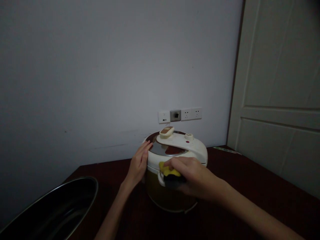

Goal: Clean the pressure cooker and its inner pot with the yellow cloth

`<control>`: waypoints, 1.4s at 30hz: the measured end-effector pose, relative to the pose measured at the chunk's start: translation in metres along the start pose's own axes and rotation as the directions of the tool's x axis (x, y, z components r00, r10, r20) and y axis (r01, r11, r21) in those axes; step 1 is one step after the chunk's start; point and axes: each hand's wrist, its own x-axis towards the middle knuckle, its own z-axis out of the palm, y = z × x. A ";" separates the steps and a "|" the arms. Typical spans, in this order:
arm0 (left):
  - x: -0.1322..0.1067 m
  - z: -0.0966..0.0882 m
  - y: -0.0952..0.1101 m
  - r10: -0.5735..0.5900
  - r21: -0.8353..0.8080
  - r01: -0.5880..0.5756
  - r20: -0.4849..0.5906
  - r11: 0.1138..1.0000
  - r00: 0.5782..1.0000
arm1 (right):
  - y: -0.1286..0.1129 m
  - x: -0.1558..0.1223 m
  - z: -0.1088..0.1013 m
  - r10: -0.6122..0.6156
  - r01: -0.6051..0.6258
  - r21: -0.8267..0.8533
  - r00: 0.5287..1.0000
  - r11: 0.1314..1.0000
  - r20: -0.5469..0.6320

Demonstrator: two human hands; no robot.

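A white and gold electric pressure cooker (175, 146) stands on a dark red-brown table (250, 186), its lid closed. My left hand (139, 164) lies flat against the left side of the lid rim, fingers stretched out. My right hand (192, 176) is closed on a yellow and dark sponge (170, 173), pressed against the cooker's front just under the lid.
A dark metal inner pot (57, 210) lies at the lower left of the table. Wall sockets (180, 115) sit on the white wall behind the cooker. A white door (280, 93) stands at the right.
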 end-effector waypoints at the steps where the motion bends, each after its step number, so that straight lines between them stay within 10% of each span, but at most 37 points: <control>1: 0.000 0.000 0.000 -0.003 0.002 0.003 0.001 1.000 1.000 | 0.002 -0.003 -0.003 0.056 -0.054 0.047 0.998 0.997 -0.029; 11: -0.001 0.004 -0.001 -0.008 -0.009 0.007 -0.040 1.000 0.999 | 0.018 -0.028 -0.042 0.289 -0.278 0.141 0.955 0.950 -0.063; 20: 0.000 0.002 -0.002 0.014 0.009 -0.014 -0.017 1.000 1.000 | 0.007 0.049 -0.014 -0.031 0.027 0.022 0.979 0.999 0.202; 30: -0.001 0.005 -0.004 0.010 -0.006 -0.011 -0.051 1.000 0.999 | 0.024 -0.019 -0.049 0.259 -0.272 0.084 0.956 0.959 0.135; 36: -0.001 0.005 -0.002 -0.001 -0.012 0.000 -0.058 1.000 0.998 | 0.021 0.011 -0.038 0.127 -0.130 0.187 0.992 0.974 0.026; 42: 0.000 0.005 -0.002 0.010 0.009 -0.010 -0.047 1.000 0.999 | 0.015 0.017 -0.016 -0.029 -0.010 0.212 0.983 0.977 0.180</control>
